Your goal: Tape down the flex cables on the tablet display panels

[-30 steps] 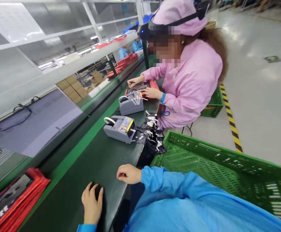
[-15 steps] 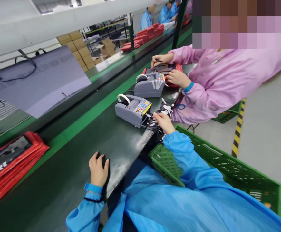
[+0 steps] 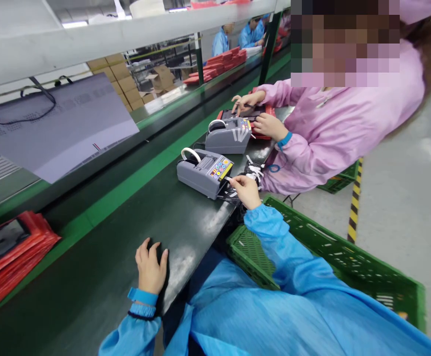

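Note:
My right hand (image 3: 245, 190) pinches the end of a short white tape strip (image 3: 229, 179) at the front of the nearer grey tape dispenser (image 3: 202, 173). A roll of white tape (image 3: 191, 154) stands in the top of that machine, beside its coloured buttons. Below and past my fingers, white tape scraps (image 3: 255, 170) cling to black plastic at the table edge. My left hand (image 3: 151, 265) rests on the dark green tabletop (image 3: 107, 277) with its fingers spread, holding nothing.
A second tape dispenser (image 3: 229, 136) stands behind the first. At the right, a co-worker in pink (image 3: 326, 133) handles a red-wrapped part. Red-wrapped parts (image 3: 11, 262) are stacked at the left. A green crate (image 3: 330, 247) sits beside my right arm.
My right hand has moved slightly left, up to the dispenser's mouth, and its fingers now close on the tape end. My left hand stays on the table. The camera view has shifted a little.

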Demonstrator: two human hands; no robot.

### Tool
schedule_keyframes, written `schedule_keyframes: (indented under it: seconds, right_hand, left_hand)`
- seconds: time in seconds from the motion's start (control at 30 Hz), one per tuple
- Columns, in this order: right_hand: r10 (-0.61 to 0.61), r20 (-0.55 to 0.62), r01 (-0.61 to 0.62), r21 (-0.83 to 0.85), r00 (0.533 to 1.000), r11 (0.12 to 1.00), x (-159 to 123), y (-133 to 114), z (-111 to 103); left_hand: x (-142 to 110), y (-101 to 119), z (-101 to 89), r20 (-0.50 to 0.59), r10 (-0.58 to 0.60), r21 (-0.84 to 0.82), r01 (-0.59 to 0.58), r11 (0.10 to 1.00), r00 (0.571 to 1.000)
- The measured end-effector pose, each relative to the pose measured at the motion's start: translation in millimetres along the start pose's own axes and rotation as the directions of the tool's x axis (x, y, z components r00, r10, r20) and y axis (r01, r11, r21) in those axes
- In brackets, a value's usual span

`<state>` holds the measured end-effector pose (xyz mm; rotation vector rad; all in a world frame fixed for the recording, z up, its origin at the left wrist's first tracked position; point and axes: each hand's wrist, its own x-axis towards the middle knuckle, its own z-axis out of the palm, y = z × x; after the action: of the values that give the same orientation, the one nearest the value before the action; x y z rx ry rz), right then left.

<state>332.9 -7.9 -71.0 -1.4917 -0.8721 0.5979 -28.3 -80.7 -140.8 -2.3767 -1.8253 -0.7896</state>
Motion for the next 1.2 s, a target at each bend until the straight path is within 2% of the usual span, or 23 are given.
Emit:
schedule_keyframes:
  seconds: [0.07, 0.2, 0.4, 0.53, 0.63, 0.7, 0.8, 0.97, 1.2]
  right_hand:
    - [-0.069, -0.020, 0.069, -0.018, 0.997, 0.997, -5.4, 2.0, -5.5]
    - [-0.136, -0.039, 0.139, 0.077, 0.990, 0.987, -17.4, 5.5, -20.0]
    - [-0.128, -0.183, 0.155, 0.140, 0.975, 0.978, -9.5, 5.6, -25.3]
    - [-0.114, -0.180, 0.134, 0.102, 0.977, 0.986, 8.2, -12.2, -21.0]
    - [-0.119, -0.152, 0.133, 0.085, 0.981, 0.987, 18.7, -35.0, -21.4]
    - [-0.108, -0.132, 0.119, 0.081, 0.985, 0.990, 23.7, -51.0, -23.8]
    - [-0.081, -0.129, 0.095, 0.104, 0.988, 0.990, 30.0, -72.6, -28.3]
    - [-0.063, -0.116, 0.084, 0.190, 0.991, 0.978, 38.1, -105.0, -29.5]
    - [-0.084, 0.007, 0.081, 0.194, 0.996, 0.978, 30.7, -144.0, -20.5]
  left_hand:
    - [-1.6, -1.2, 1.1, -0.007, 0.020, 0.015, -0.020, 1.000, 1.000]
    - [-5.8, -1.2, -0.8, -0.025, 0.068, 0.043, -0.067, 0.997, 0.997]
    - [-13.0, -4.2, -1.3, -0.025, 0.074, 0.048, -0.073, 0.996, 0.997]
    - [-17.6, -9.1, 3.5, 0.011, 0.047, 0.026, -0.047, 0.999, 0.999]
    - [-20.3, -4.1, 0.0, 0.049, -0.055, -0.024, 0.056, 0.998, 0.997]
    - [-18.9, 5.3, -8.7, 0.086, -0.110, -0.059, 0.115, 0.992, 0.990]
    - [-7.8, 24.5, -28.6, 0.142, -0.123, -0.110, 0.139, 0.984, 0.982]
    - [26.3, 49.2, -59.4, 0.174, -0.071, -0.216, 0.109, 0.970, 0.982]
    - [64.5, 58.3, -75.0, 0.153, 0.047, -0.289, -0.001, 0.957, 0.987]
